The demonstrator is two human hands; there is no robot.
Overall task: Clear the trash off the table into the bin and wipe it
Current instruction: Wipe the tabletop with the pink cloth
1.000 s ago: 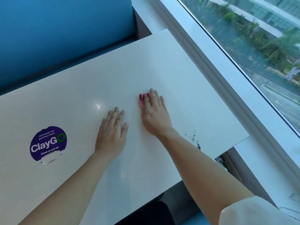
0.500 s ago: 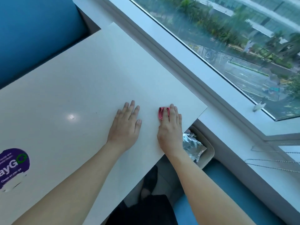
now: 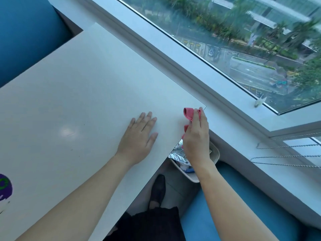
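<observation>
The white table (image 3: pixel 83 94) fills the left of the view. My left hand (image 3: pixel 139 136) lies flat on it, fingers spread, near the right corner. My right hand (image 3: pixel 196 134) grips a pink cloth (image 3: pixel 189 113) at the table's right corner, partly over the edge. Just below that edge stands a cream bin (image 3: pixel 214 153) with crumpled foil (image 3: pixel 177 153) and other trash inside; my right wrist hides part of it.
A white window sill (image 3: pixel 225 119) runs along the table's right side under a large window. Blue seating (image 3: pixel 225 214) is at lower right and a blue backrest (image 3: pixel 26 32) at upper left. A purple sticker (image 3: pixel 5 186) sits at the table's left edge. My dark shoe (image 3: pixel 157 190) is under the table.
My right hand has slid the pink cloth from the middle of the table to its right corner above the bin. The dark crumbs seen near the edge are gone. My left hand followed rightward.
</observation>
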